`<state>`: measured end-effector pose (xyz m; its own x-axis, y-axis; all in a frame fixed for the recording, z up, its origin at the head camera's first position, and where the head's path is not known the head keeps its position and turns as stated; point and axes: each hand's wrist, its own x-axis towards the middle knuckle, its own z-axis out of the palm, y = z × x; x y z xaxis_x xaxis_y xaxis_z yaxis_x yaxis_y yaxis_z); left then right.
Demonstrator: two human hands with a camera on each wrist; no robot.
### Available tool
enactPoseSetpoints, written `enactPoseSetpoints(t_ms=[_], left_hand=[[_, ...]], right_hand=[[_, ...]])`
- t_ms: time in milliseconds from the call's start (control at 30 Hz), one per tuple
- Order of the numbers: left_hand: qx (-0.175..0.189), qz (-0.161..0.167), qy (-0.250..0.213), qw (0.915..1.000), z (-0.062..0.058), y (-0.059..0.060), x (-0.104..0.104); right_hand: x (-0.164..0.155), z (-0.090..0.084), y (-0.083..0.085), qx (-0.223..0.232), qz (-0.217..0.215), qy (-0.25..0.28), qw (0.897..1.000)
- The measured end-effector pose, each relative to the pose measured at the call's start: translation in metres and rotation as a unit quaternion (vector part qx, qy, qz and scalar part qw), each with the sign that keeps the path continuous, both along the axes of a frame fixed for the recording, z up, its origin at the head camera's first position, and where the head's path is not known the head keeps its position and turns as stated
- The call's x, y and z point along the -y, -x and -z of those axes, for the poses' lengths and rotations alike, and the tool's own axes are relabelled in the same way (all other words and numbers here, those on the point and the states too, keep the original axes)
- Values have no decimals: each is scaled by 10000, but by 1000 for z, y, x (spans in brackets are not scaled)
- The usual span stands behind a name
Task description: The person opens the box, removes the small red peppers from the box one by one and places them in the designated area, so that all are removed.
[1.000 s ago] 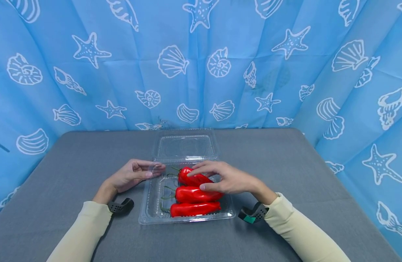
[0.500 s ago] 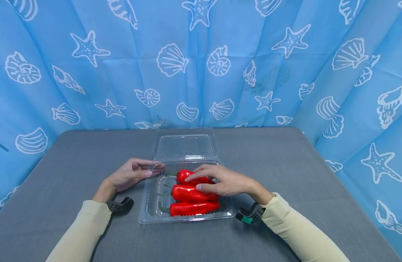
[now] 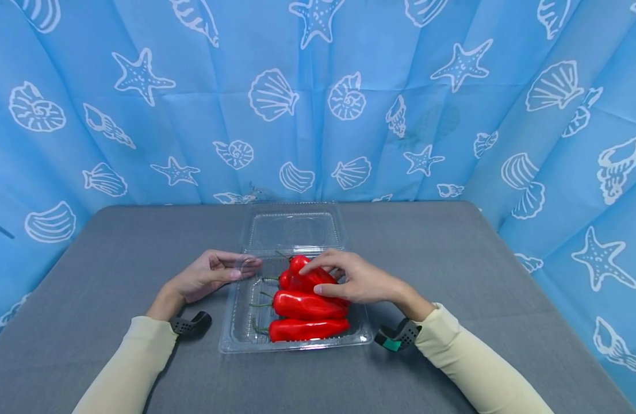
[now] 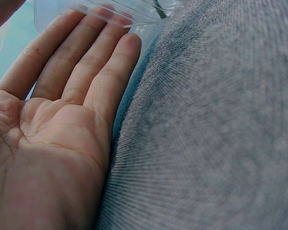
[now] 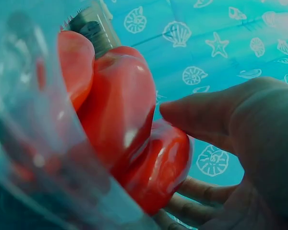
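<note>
A clear plastic clamshell box [image 3: 235, 339] lies open on the grey table, its lid [image 3: 294, 230] folded back. Three red peppers are in it. My right hand [image 3: 349, 282] grips the far pepper [image 3: 303, 277] and holds its far end tilted up above the tray; in the right wrist view thumb and fingers curl round this pepper [image 5: 158, 167]. The middle pepper [image 3: 305, 305] and the near pepper [image 3: 302, 329] lie flat. My left hand [image 3: 214, 273] rests flat on the table, straight fingers [image 4: 105, 52] touching the box's left rim [image 4: 110, 9].
The grey table [image 3: 478, 270] stretches wide on both sides of the box. A blue curtain [image 3: 318, 98] with white shells and starfish closes in the back and both sides. Black wrist mounts [image 3: 191, 325] sit at my cuffs.
My right hand has closed on the far pepper and raised its far end off the tray. The left hand and the other two peppers have stayed put.
</note>
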<state>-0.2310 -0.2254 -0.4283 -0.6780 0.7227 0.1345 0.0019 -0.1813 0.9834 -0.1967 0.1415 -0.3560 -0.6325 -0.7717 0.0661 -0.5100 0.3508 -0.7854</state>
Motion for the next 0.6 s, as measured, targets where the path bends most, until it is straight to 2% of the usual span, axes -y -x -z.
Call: enactPoseSetpoints(t_ms=[467, 600], left_hand=[[-64, 46, -32, 10000, 1, 1, 1], [-31, 25, -28, 10000, 1, 0, 1]], right_hand=[[-8, -4, 4, 93, 392, 429, 9983], [-9, -7, 6, 260, 503, 598, 9966]])
